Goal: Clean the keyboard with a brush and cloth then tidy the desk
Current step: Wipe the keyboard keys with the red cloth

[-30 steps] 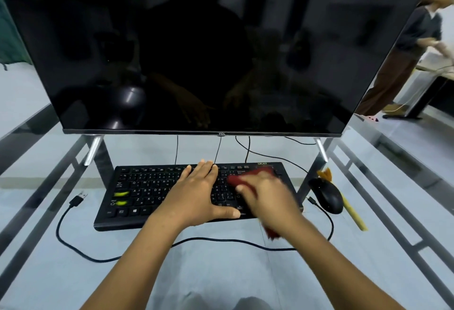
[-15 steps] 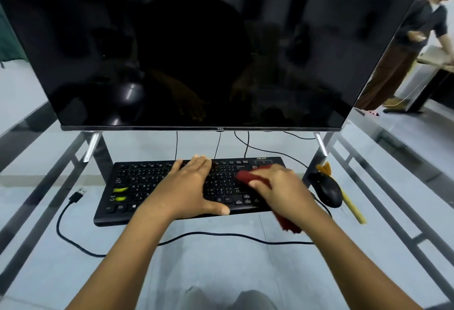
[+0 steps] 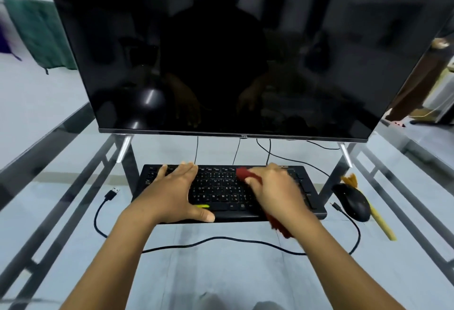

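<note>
A black keyboard [image 3: 221, 186] lies on the glass desk [image 3: 221, 272] below a large dark monitor. My left hand [image 3: 172, 191] rests flat on the keyboard's left half, fingers spread and holding nothing. My right hand [image 3: 275, 191] presses a dark red cloth [image 3: 244, 173] against the keys right of the middle; a loose end of the cloth hangs under my wrist past the keyboard's front edge. A brush [image 3: 378, 218] with a yellow handle and brown bristles lies on the desk at the right, behind the mouse.
A black mouse [image 3: 353, 201] sits right of the keyboard. The keyboard's black cable [image 3: 221, 239] loops along the desk in front, its USB plug [image 3: 113, 193] lying loose at the left. The monitor [image 3: 233, 51] stands close behind. A person stands at far right.
My head has come closer and the view has shifted. My left hand has slid left on the keyboard. My right hand keeps the cloth on the keys right of the middle.
</note>
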`<state>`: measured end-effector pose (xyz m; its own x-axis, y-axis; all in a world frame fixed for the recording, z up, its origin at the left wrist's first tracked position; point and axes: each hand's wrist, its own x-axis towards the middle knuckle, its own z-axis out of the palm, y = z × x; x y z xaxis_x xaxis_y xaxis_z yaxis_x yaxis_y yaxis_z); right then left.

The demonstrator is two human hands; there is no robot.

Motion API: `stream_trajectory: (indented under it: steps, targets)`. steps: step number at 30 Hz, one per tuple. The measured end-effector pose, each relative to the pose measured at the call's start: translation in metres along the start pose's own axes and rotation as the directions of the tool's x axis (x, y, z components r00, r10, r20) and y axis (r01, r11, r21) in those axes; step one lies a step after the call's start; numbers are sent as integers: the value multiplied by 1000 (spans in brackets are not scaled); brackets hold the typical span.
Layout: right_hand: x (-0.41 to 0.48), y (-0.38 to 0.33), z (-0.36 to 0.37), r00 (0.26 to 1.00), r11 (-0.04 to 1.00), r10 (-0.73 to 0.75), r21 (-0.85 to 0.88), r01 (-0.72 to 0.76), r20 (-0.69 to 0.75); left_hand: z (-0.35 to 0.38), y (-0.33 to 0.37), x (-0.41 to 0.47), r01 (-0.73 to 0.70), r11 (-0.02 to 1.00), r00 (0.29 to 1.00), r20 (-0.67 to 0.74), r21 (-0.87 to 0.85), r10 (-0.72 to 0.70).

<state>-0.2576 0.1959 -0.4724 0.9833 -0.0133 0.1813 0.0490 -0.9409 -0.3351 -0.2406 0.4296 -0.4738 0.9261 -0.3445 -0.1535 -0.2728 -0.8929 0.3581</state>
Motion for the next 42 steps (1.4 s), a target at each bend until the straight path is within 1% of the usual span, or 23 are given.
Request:
stream_trajectory:
  steps: [3, 4, 6, 9, 11, 14, 15, 16, 19, 20, 22, 24, 25, 27, 29, 31, 33, 34, 37, 38, 39, 40, 42]
  targets:
    - [-20, -31, 11, 951, 957, -276, 135, 258, 138, -1, 2, -3, -39, 999, 999, -21, 27, 40]
    - [-19, -33, 10, 941, 947, -306, 151, 285, 146, -5, 0, -5, -38, 999, 999, -31, -13, 38]
    - [-3, -22, 2, 972, 974, -204, 123, 190, 114, -15, -15, -9, -1, 980, 996, -91, -200, -18]
    - [6, -8, -3, 999, 999, -11, 43, 9, 48, -26, -59, -12, 48, 914, 939, -294, -402, -179]
    - [-4, -28, 3, 996, 997, -69, 38, 67, 50, -21, -79, -12, 68, 901, 911, -340, -429, -231]
    - [-21, -60, 15, 935, 949, -315, 82, 305, 162, -10, -83, -8, 31, 908, 920, -343, -417, -189]
    - [-17, -61, 15, 921, 940, -341, 91, 329, 190, -7, -83, -7, 26, 909, 918, -351, -415, -186]
    - [-9, -57, 14, 933, 950, -311, 82, 300, 182, -6, -84, -6, 18, 910, 914, -361, -414, -183]
    - [15, -39, 11, 999, 999, -31, 19, 30, 28, -5, -87, -4, 18, 905, 910, -368, -425, -191]
    - [14, -42, 13, 1000, 1000, -15, 16, 14, 12, -5, -87, -4, 16, 906, 913, -363, -422, -185]
    - [1, -61, 20, 982, 984, -171, 59, 167, 78, -6, -88, -3, 11, 906, 918, -355, -422, -176]
    - [-11, -72, 25, 926, 940, -334, 129, 315, 173, -6, -90, -2, 5, 905, 922, -349, -424, -168]
    - [-7, -69, 23, 922, 937, -343, 128, 324, 179, -6, -91, -2, 2, 905, 923, -348, -425, -165]
    - [15, -56, 17, 980, 983, -178, 56, 173, 90, -5, -93, -2, -1, 903, 923, -348, -430, -165]
    - [23, -52, 18, 999, 999, -51, 14, 51, 12, -4, -93, -1, 1, 907, 921, -353, -421, -165]
    - [10, -67, 23, 984, 984, -169, 64, 165, 65, -3, -93, 0, -6, 918, 917, -369, -398, -154]
    - [-4, -76, 27, 922, 936, -345, 140, 323, 174, -2, -93, 1, -11, 927, 910, -387, -374, -145]
    - [-2, -71, 23, 907, 925, -375, 141, 353, 192, -1, -94, 1, -9, 933, 906, -397, -360, -144]
    - [20, -44, 9, 987, 989, -148, 23, 147, 66, 0, -92, 3, 4, 941, 898, -412, -339, -152]
    - [19, -42, 8, 993, 993, -115, 16, 115, 34, 0, -91, 4, 7, 944, 899, -411, -331, -151]
    - [13, -45, 10, 985, 987, -163, 27, 161, 55, 0, -90, 6, 9, 947, 900, -411, -322, -148]
    - [1, -55, 14, 956, 961, -273, 72, 266, 110, 0, -90, 6, 9, 949, 900, -411, -315, -145]
    - [-20, -66, 20, 838, 883, -467, 205, 423, 282, 1, -90, 7, 8, 951, 898, -416, -309, -142]
